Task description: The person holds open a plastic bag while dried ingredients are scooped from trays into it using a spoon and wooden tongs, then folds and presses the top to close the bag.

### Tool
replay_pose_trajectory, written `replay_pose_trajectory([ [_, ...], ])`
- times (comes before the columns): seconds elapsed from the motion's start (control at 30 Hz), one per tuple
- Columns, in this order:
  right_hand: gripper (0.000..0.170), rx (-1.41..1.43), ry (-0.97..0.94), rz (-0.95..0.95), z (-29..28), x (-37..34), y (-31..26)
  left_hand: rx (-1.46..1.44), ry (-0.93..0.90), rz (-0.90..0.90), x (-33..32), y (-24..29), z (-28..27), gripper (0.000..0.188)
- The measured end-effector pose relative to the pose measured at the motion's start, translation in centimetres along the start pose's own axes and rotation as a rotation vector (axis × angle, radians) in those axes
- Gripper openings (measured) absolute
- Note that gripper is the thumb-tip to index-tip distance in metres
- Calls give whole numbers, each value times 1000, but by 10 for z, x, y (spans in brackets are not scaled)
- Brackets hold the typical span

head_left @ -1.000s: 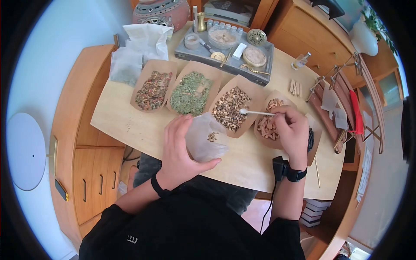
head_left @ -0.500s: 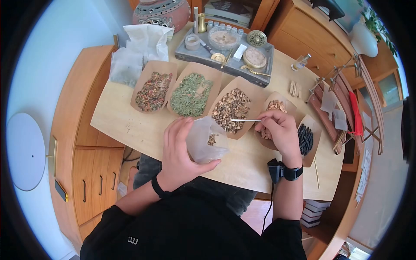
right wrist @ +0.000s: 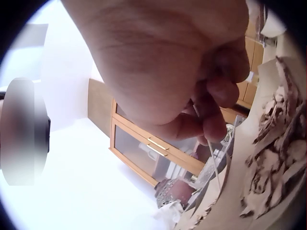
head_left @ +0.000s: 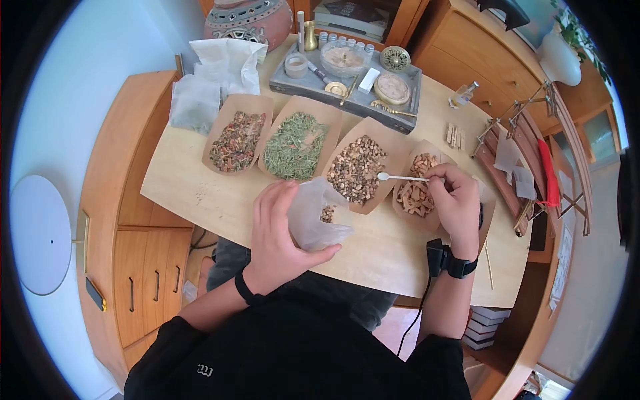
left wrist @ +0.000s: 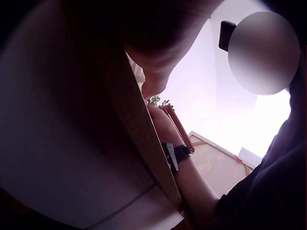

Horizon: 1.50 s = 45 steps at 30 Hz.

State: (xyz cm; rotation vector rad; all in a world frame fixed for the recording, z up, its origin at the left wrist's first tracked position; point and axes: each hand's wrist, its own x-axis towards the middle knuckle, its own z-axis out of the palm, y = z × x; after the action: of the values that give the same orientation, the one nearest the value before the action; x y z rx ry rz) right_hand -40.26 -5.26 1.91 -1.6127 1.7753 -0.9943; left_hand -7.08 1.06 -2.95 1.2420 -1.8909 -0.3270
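- your left hand (head_left: 272, 233) cups a translucent white pouch (head_left: 310, 227), thumb and fingers around it, above the pale wooden bench (head_left: 177, 175); small brown bits (head_left: 327, 213) lie inside.
- your right hand (head_left: 459, 210) pinches a slim white spoon (head_left: 408, 178), its bowl over a brown paper tray (head_left: 392, 143) of mottled chopped pieces (head_left: 353, 175).
- beside that tray, tan chips (head_left: 415, 200) fill another.

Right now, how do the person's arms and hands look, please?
The sleeves are short and black. The bare left hand has a slim black band at the wrist; the bare right hand, a black strap, dark boxy device and thin black cable.
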Motion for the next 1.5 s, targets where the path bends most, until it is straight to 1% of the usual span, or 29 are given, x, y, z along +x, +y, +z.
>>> replay_pose_trajectory([
  [0.07,20,40,-147,27,2,-2,-2,10,-1,-3,0,-1,-1,121],
  [0.1,20,43,-149,25,6,-2,0,10,-3,-6,-1,-1,-1,121],
  [0.17,20,276,-295,51,19,-4,5,10,-6,-8,-1,-1,0,121],
  [0.2,20,277,-294,51,22,-4,1,12,-4,0,-1,-1,0,121],
  [0.27,19,312,-343,181,23,-2,-7,12,-1,8,-1,-1,0,121],
  [0.5,18,433,-331,199,15,1,-6,15,11,9,-1,-1,0,122],
  [0.6,19,471,-362,176,12,-2,-5,17,12,13,0,-1,0,122],
  [0.67,20,436,-428,-21,12,-7,-7,13,8,19,-1,-1,0,122],
  [0.7,20,436,-426,-20,13,-6,-4,14,7,11,-2,-1,0,122],
  [0.77,22,287,-73,-67,18,0,5,14,9,6,-2,0,0,122],
  [0.8,22,285,-70,-70,18,3,5,16,7,4,-2,0,0,121],
  [0.87,23,107,30,-12,18,9,8,13,6,8,-2,1,0,121],
  [0.93,23,110,30,-23,23,11,20,15,14,11,-2,0,0,120],
  [1.0,22,131,-104,-33,27,12,22,18,5,8,-3,-1,1,122],
  [1.03,22,181,-169,3,27,9,13,24,-5,5,-3,-1,1,125],
  [1.07,22,183,-171,0,28,8,11,27,-1,5,-3,-2,0,125],
  [1.13,21,243,-264,41,28,7,9,19,0,11,-3,-2,1,123],
  [1.17,21,243,-265,38,28,8,9,20,3,12,-3,-2,1,123],
  [1.23,20,331,-296,60,26,8,10,26,-1,9,-3,-1,1,122],
  [1.43,20,473,-299,117,22,8,9,31,6,13,-3,0,1,122],
  [1.47,20,473,-299,115,21,7,8,32,7,14,-3,0,1,122],
  [1.5,20,492,-337,84,19,4,8,36,5,11,-3,0,1,122],
])
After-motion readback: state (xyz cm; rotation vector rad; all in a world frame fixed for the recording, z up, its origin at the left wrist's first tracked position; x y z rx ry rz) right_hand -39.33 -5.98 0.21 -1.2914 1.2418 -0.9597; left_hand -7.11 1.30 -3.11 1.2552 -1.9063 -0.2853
